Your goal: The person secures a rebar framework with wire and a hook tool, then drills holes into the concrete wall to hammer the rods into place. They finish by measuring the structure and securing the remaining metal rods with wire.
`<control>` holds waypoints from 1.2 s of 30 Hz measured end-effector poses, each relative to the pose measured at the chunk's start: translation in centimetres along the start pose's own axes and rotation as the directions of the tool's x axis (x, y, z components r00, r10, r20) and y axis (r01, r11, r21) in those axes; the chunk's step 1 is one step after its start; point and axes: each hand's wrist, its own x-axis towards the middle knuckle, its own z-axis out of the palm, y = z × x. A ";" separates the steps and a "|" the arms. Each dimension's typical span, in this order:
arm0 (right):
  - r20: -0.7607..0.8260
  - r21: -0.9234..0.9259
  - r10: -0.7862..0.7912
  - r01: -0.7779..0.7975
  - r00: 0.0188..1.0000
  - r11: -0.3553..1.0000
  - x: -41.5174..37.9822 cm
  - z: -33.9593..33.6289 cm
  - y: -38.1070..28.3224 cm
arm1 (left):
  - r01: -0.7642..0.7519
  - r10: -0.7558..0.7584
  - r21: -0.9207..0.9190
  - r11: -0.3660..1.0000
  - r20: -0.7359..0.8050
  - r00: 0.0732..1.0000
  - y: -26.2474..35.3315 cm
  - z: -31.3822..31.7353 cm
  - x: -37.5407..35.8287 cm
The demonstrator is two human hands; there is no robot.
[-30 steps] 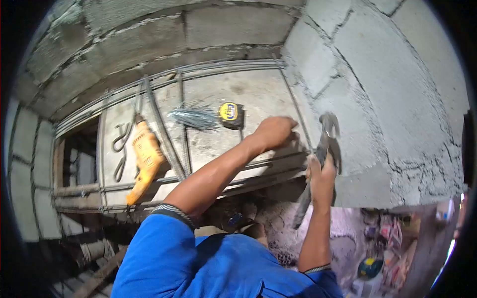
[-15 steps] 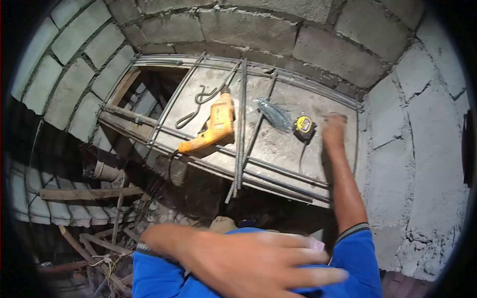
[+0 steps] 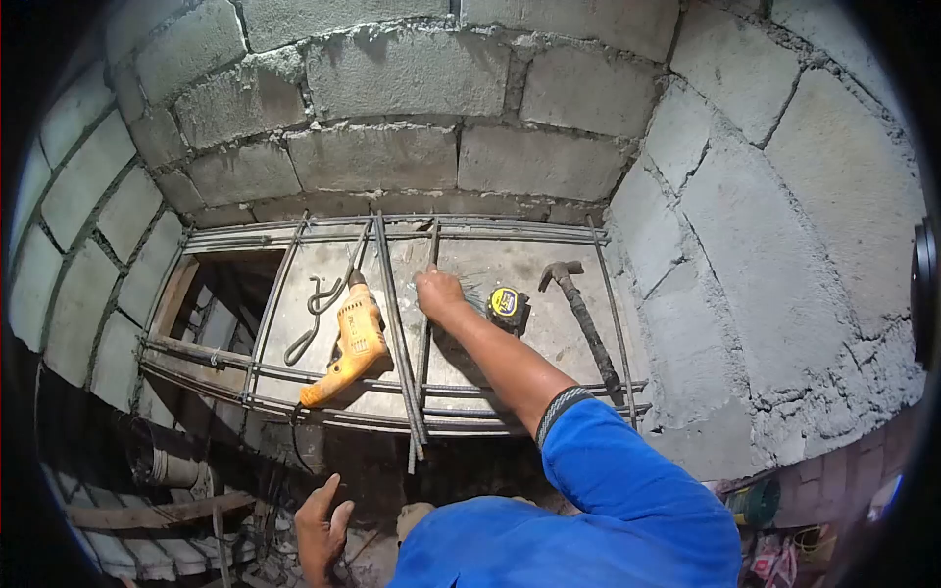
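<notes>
My right hand [image 3: 440,296] has its fingers closed round a crosswise steel bar [image 3: 425,355] above the grey board [image 3: 554,338]. A bundle of thin wires [image 3: 476,294] lies just right of that hand, partly hidden by it. Further right are a yellow and black tape measure [image 3: 507,306] and a hammer [image 3: 582,316] with a dark wrapped handle. An orange drill [image 3: 355,340] rests left of the leaning bars [image 3: 394,333]. My left hand [image 3: 321,529] is low in front of me, holding nothing, thumb and fingers apart.
Concrete block walls [image 3: 407,73] stand behind and on both sides. Long steel bars [image 3: 284,372] run along the board's front and back edges. An opening [image 3: 221,294] is at the left. Below left are wood pieces [image 3: 162,514] and a bucket [image 3: 174,468].
My right hand has moved left from the board's right side to the crosswise bar, and the hammer now shows. My left hand has moved left and down. The view has shifted.
</notes>
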 end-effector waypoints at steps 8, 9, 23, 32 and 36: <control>-0.028 0.119 -0.097 0.100 0.995 0.988 1.9 -3.0 -1.7 | -0.055 0.060 0.080 0.995 -0.054 0.997 -1.5 -2.2 2.0; -0.047 0.116 -0.113 0.118 0.992 0.986 2.0 -3.8 -1.7 | -0.107 0.108 0.037 0.994 -0.034 0.994 -1.6 -2.3 2.6; 0.150 0.786 -0.329 0.089 0.933 0.612 -8.3 -18.0 -17.0 | -0.178 0.158 -0.368 0.913 -0.082 0.984 4.3 -3.4 13.2; 0.252 0.808 -0.066 -0.173 0.965 0.563 -14.8 -13.9 -12.9 | 0.113 0.055 -0.540 0.834 0.286 0.957 0.7 0.6 14.4; 0.391 0.762 -0.005 -0.321 0.920 0.562 -17.0 -14.0 -9.9 | -0.100 0.017 -0.528 0.843 -0.159 0.987 -2.7 -3.5 19.0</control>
